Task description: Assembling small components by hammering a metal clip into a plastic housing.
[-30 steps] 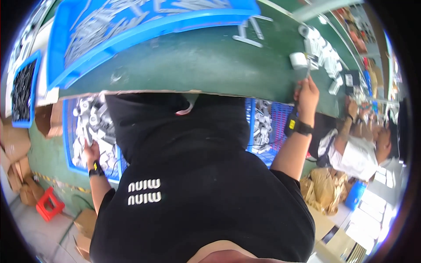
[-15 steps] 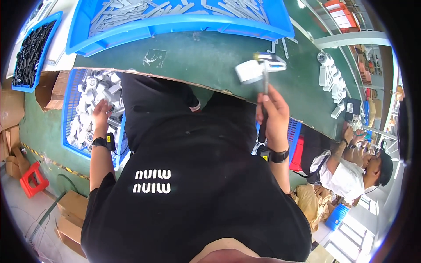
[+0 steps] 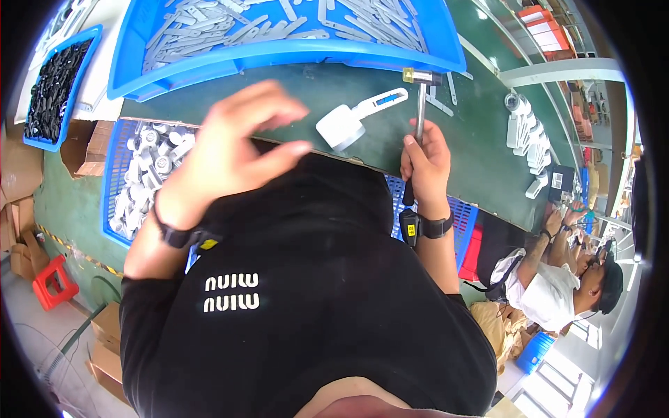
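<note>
My right hand (image 3: 426,159) grips a small hammer (image 3: 421,108) with a metal shaft, dark handle and a yellow-and-black head; the head stands up over the green table, near the blue bin. To the hammer's left, a white plastic part (image 3: 341,127) with a rounded cup-like body and a slotted handle lies on the table, apart from both hands. My left hand (image 3: 240,143) hovers just left of this part, somewhat blurred. Its thumb and fingers are spread, with nothing seen between them.
A large blue bin (image 3: 279,54) of grey flat strips spans the table's far side. Below left, a blue crate (image 3: 111,182) holds white parts. A small blue tray (image 3: 70,111) contains black pieces. White parts (image 3: 529,139) line the right side, near a person (image 3: 550,285) working.
My left hand has come from the crate up and right over the table edge. The white part now sits further left, away from the hammer. The right hand keeps its hold.
</note>
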{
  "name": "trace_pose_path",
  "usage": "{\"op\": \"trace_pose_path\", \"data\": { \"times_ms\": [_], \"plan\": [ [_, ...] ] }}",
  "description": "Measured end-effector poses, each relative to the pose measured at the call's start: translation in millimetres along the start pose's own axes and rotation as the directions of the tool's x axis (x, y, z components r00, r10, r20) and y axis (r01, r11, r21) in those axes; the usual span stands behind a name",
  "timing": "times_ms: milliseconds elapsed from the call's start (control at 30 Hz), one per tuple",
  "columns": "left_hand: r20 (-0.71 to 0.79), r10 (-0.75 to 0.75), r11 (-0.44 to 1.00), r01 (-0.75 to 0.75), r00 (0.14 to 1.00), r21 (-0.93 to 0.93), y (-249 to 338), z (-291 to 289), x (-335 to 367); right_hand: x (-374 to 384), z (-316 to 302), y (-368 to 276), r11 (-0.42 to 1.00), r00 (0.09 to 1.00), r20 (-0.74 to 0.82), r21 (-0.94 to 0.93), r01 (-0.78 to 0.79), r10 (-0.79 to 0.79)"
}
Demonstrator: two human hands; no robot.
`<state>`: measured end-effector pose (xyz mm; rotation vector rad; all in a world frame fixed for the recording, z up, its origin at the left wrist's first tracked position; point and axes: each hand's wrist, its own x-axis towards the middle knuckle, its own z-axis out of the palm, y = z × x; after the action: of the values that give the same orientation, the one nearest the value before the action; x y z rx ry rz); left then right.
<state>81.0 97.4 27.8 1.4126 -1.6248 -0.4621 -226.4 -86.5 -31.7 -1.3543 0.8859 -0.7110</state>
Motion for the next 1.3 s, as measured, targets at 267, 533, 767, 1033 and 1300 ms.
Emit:
{"op": "trace_pose_path", "data": {
  "times_ms": [267,533,767,1033,1300],
  "plan": [
    [0.127,-0.073,0.928,0.020,0.989,0.373,2.4,76.3,52.5,-6.5,-11.6,3.7,0.996,0.997,0.071,0.090,0.026,-0.033],
    [0.053,0.245,0.894,-0.247,0.968,0.375,6.7,50.7,80.9,-6.9,-39.8,5.2,0.850,0.992,0.105,0.526,0.006,-0.072],
    [0.056,-0.019,0.810,-0.018,0.998,0.586,-47.5,17.7,182.8,-8.9,-40.9,7.6,0.811,0.989,0.100,0.585,0.033,-0.113],
    [0.288,-0.390,0.700,0.078,0.874,0.710,-103.0,26.6,223.3,-11.0,-43.2,8.3,0.814,0.985,0.141,0.581,0.002,-0.103],
    [0.160,-0.122,0.737,-0.019,0.980,0.675,-83.5,11.9,209.7,-13.9,-39.4,7.3,0.829,0.994,0.097,0.560,-0.006,-0.058]
  ]
}}
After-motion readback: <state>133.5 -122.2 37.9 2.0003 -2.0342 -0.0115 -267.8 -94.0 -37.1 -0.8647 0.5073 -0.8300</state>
